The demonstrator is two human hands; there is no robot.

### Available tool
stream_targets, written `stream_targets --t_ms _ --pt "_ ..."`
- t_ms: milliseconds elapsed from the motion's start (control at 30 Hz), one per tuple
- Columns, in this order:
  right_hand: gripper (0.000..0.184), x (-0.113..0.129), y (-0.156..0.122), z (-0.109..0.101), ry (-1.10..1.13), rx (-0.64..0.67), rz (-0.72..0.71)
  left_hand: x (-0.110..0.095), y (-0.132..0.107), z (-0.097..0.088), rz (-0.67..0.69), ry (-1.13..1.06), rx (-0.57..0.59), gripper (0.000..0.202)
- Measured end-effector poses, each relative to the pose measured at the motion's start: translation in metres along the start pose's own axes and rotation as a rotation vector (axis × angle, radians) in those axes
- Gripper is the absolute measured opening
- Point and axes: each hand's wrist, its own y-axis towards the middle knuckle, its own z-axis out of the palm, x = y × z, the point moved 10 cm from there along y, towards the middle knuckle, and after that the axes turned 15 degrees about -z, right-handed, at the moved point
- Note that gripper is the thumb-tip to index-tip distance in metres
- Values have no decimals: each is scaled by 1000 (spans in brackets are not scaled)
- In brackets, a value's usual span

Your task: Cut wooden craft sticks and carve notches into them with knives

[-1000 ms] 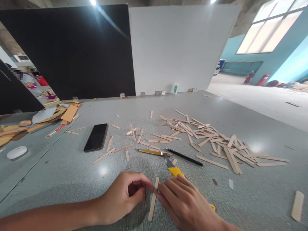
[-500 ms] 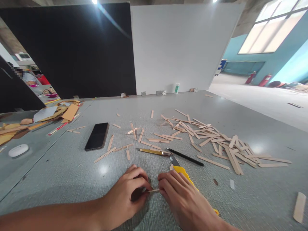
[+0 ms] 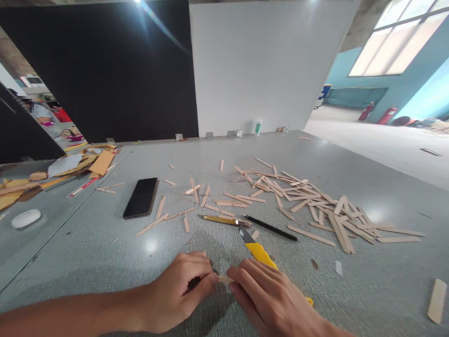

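Note:
Both of my hands meet low in the view over the grey table [image 3: 105, 262]. My left hand [image 3: 182, 290] is curled, its fingertips pinching one end of a thin wooden stick [image 3: 224, 279]. Facing it, my right hand [image 3: 270, 299] pinches the stick's other end. Only a short piece of the stick shows between the fingers. A yellow utility knife [image 3: 259, 252] with its blade out lies partly under my right hand; whether that hand also grips it I cannot tell.
Several wooden sticks [image 3: 315, 206] are scattered across the table's middle and right. A black pen [image 3: 270, 228], a gold cutter [image 3: 222, 220] and a black phone [image 3: 141, 197] lie ahead. Cardboard scraps [image 3: 80, 164] and a white case [image 3: 25, 218] are left.
The stick, first lying lengthwise between my hands, was turned crosswise and is now pinched at both ends. My hands drew closer together and the knife shifted with my right hand.

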Motion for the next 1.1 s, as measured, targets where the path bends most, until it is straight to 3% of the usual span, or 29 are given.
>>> stream_targets --t_ms 400,733,933,1100 --pt "33 -4 -2 6 -2 22 -23 0 3 -1 -32 -20 0 50" --pt "31 -2 0 3 -4 26 -16 -1 3 -2 -42 6 -10 54" --pt "31 -2 2 4 6 28 -12 1 1 2 -54 11 38 42" --pt "22 -1 0 0 65 -52 76 8 0 8 -80 0 78 40"
